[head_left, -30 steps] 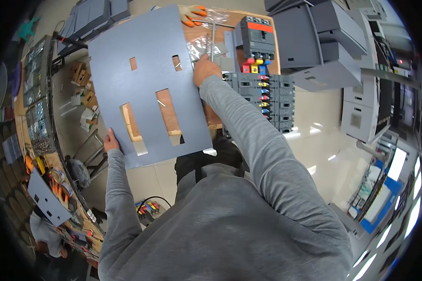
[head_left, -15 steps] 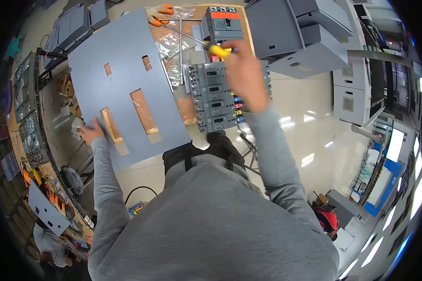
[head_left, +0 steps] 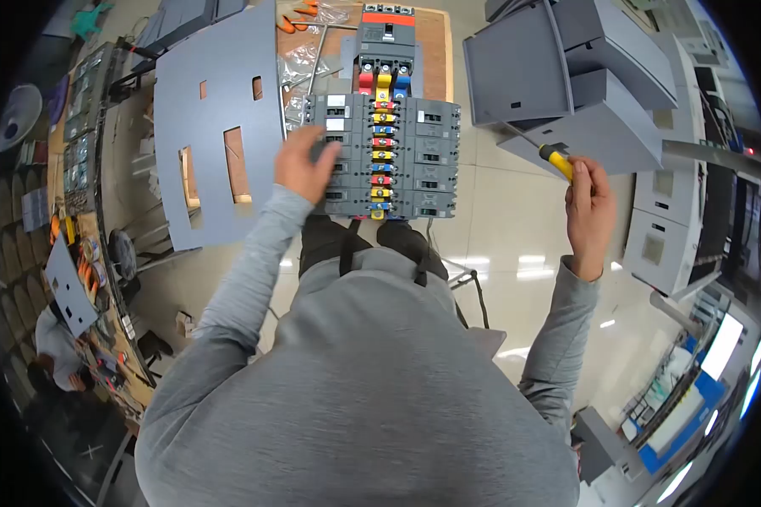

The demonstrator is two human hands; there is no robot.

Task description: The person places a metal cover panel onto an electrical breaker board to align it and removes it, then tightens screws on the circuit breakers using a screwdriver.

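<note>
My right hand (head_left: pixel 590 207) is closed round the yellow and black handle of a screwdriver (head_left: pixel 558 160), out to the right of the bench. The screwdriver's thin shaft points up and left towards a grey metal box. Over the left column of the circuit breaker assembly (head_left: pixel 429 156) is my left hand (head_left: pixel 303 165), thumb and fingers apart, holding nothing; I cannot tell whether it touches. Red, yellow and blue busbar ends with screws run down the assembly's middle. A larger breaker (head_left: pixel 386 38) with an orange-red band sits at its top, joined by three coloured bars.
A grey metal panel (head_left: pixel 220 93) with rectangular cut-outs lies left of the breakers. Orange gloves (head_left: pixel 296 15) and plastic bags (head_left: pixel 300 63) lie on the wooden bench (head_left: pixel 434 63). Grey metal boxes (head_left: pixel 520 63) stand to the right. Another person (head_left: pixel 55 346) is at the lower left.
My left hand has moved right, from the panel's edge to the breakers. My right hand has swung away from the breakers to the right, still holding the screwdriver. The view has shifted slightly.
</note>
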